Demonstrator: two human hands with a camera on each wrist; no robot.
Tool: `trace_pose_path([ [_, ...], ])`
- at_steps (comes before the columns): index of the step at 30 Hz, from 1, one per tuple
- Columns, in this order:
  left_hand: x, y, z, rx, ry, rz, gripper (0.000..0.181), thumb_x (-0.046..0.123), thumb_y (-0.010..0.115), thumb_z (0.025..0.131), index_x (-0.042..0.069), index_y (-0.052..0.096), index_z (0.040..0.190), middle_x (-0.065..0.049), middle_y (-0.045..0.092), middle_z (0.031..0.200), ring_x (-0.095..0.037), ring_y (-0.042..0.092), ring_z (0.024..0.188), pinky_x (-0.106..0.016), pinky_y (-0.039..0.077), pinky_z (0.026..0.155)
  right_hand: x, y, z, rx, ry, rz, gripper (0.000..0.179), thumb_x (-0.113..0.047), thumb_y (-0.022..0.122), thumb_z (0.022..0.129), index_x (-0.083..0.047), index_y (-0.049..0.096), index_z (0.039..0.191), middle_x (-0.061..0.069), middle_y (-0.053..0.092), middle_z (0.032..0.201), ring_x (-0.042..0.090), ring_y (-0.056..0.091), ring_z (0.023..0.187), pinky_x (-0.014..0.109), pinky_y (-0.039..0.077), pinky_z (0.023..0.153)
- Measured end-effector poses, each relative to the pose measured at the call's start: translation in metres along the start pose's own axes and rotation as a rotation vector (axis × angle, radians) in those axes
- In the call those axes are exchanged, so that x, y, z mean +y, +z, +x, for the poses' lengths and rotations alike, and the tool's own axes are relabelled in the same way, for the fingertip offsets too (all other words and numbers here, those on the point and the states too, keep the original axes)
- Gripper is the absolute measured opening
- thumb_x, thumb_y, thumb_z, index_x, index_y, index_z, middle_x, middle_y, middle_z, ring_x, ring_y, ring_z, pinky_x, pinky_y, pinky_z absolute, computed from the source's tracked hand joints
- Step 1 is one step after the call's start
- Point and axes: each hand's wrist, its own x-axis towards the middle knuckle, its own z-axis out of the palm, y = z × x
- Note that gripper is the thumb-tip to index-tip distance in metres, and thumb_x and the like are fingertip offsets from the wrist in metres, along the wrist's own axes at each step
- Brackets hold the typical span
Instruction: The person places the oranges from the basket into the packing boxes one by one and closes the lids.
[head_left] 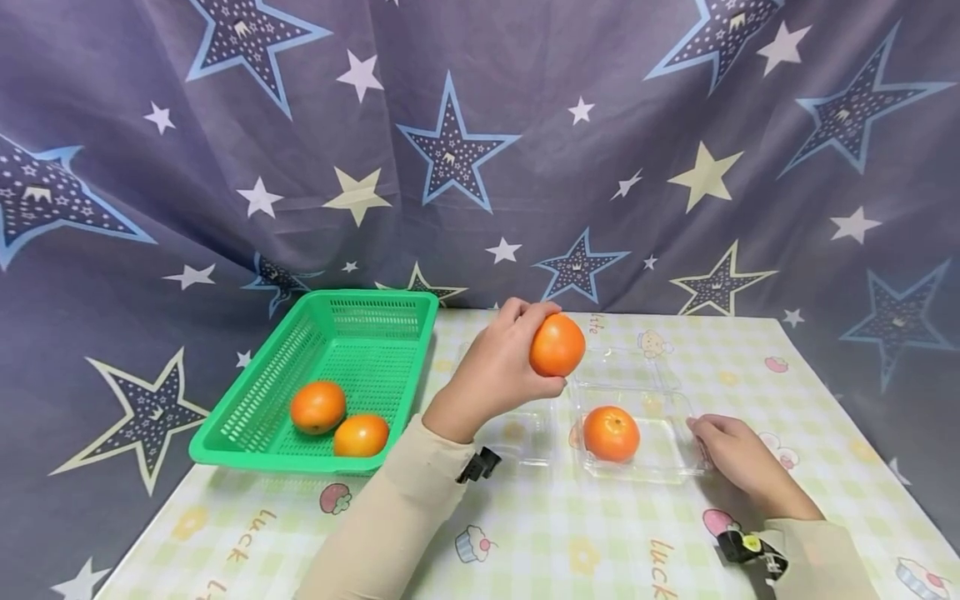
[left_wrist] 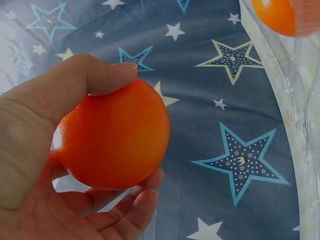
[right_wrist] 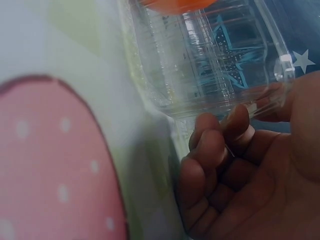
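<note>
In the head view my left hand (head_left: pixel 498 362) grips a smooth, round orange fruit (head_left: pixel 557 345) above the table. The left wrist view shows the thumb over one side of this fruit (left_wrist: pixel 117 137) and curled fingers beneath it. My right hand (head_left: pixel 742 458) pinches the right edge of a clear plastic box (head_left: pixel 667 429), and the right wrist view shows fingers (right_wrist: pixel 210 150) at its rim. Inside the box, at its left side, lies another orange fruit (head_left: pixel 611 433). The box's clear lid (head_left: pixel 622 367) appears raised behind it, though its outline is faint.
At the left stands a green perforated basket (head_left: pixel 311 312) with two more orange fruits (head_left: pixel 318 407) in its near end. A second clear plastic container (head_left: pixel 528 442), partly behind the left forearm, sits left of the box. A star-patterned curtain (head_left: pixel 480 225) hangs behind the checked tablecloth (head_left: pixel 570 517).
</note>
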Motion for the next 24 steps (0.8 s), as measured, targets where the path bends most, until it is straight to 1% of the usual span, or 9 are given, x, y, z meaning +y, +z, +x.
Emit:
trace_pose_path([
  [9, 0.0, 0.003, -0.001, 0.015, -0.017, -0.025, 0.082, 0.032, 0.092, 0.068, 0.027, 0.056, 0.142, -0.001, 0.056, 0.121, -0.019, 0.064, 0.095, -0.039, 0.056, 0.086, -0.006, 0.002, 0.0, -0.009, -0.002, 0.012, 0.047, -0.039, 0.039, 0.11, -0.003, 0.053, 0.084, 0.001, 0.047, 0.066, 0.019, 0.044, 0.06, 0.035, 0.039, 0.057],
  [14, 0.003, 0.007, 0.0, 0.021, -0.014, -0.049, 0.085, 0.035, 0.095, 0.067, 0.024, 0.056, 0.142, -0.001, 0.057, 0.122, -0.019, 0.064, 0.1, -0.039, 0.056, 0.089, -0.005, 0.002, 0.0, -0.008, -0.004, 0.01, 0.047, -0.039, 0.039, 0.11, -0.002, 0.053, 0.084, 0.002, 0.047, 0.067, 0.019, 0.045, 0.061, 0.034, 0.039, 0.058],
  [19, 0.008, 0.013, 0.0, 0.018, -0.035, -0.074, 0.085, 0.04, 0.096, 0.067, 0.019, 0.056, 0.138, -0.001, 0.059, 0.124, -0.019, 0.064, 0.105, -0.04, 0.055, 0.092, -0.003, 0.0, 0.0, -0.007, -0.01, -0.003, 0.048, -0.039, 0.038, 0.111, -0.002, 0.053, 0.084, 0.002, 0.048, 0.067, 0.019, 0.046, 0.061, 0.034, 0.039, 0.059],
  [24, 0.012, 0.02, 0.002, 0.048, -0.008, -0.069, 0.084, 0.045, 0.095, 0.067, 0.016, 0.056, 0.136, 0.0, 0.059, 0.123, -0.018, 0.062, 0.106, -0.037, 0.055, 0.091, -0.003, 0.0, 0.0, -0.002, -0.024, 0.006, 0.047, -0.036, 0.037, 0.111, -0.002, 0.052, 0.082, 0.002, 0.048, 0.067, 0.019, 0.046, 0.062, 0.033, 0.038, 0.06],
])
